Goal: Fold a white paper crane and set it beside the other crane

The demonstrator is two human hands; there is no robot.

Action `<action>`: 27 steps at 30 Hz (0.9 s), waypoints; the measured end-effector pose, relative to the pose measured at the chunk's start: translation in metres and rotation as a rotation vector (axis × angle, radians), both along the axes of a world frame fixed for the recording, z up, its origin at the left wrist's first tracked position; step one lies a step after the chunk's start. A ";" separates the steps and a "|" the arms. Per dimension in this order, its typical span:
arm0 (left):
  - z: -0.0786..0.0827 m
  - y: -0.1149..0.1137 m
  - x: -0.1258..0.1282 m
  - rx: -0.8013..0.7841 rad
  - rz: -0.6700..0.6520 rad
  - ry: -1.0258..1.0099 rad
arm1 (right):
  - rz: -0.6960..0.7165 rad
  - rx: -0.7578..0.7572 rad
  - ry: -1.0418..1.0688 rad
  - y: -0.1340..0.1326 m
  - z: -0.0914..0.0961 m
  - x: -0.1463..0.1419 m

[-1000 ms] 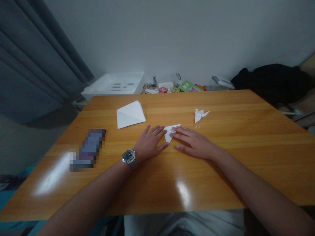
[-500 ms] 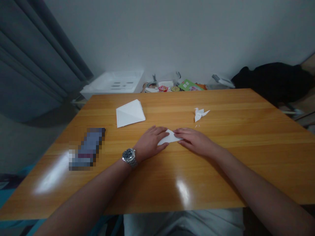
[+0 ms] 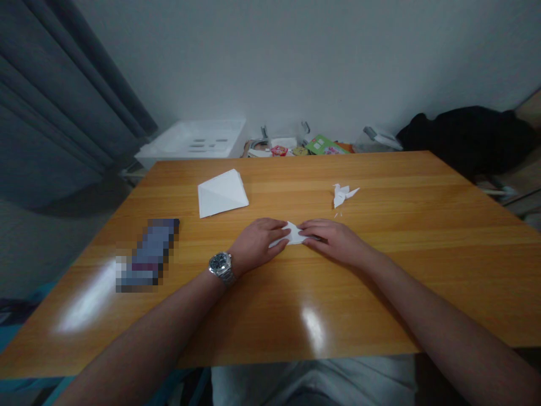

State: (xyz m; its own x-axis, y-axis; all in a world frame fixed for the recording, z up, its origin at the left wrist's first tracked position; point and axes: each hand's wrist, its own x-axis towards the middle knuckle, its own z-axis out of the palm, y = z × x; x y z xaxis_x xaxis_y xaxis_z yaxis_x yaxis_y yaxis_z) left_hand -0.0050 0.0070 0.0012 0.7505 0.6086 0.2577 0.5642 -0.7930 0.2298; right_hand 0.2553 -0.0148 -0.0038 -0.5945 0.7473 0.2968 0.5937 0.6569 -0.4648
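My left hand and right hand, fingers narrowed, held a small, folded white paper by its left and right ends at mid-tabletop. A bird-shaped white paper figure sat far right; flat white paper sheets lay far left.

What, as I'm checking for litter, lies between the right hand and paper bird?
In the head view, tiny white scraps lie on the table between the right hand and paper bird.
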 end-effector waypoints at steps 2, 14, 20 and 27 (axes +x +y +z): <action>0.001 0.000 0.000 0.005 0.000 0.006 | -0.002 0.005 0.005 0.000 -0.001 0.000; 0.001 -0.003 0.003 0.040 0.022 0.009 | -0.062 -0.007 0.072 -0.001 -0.002 -0.002; 0.000 -0.002 0.004 0.047 0.027 0.011 | -0.059 -0.010 0.048 -0.004 0.001 -0.006; -0.001 -0.003 0.005 0.075 0.032 0.000 | -0.063 -0.008 0.060 -0.001 -0.002 -0.007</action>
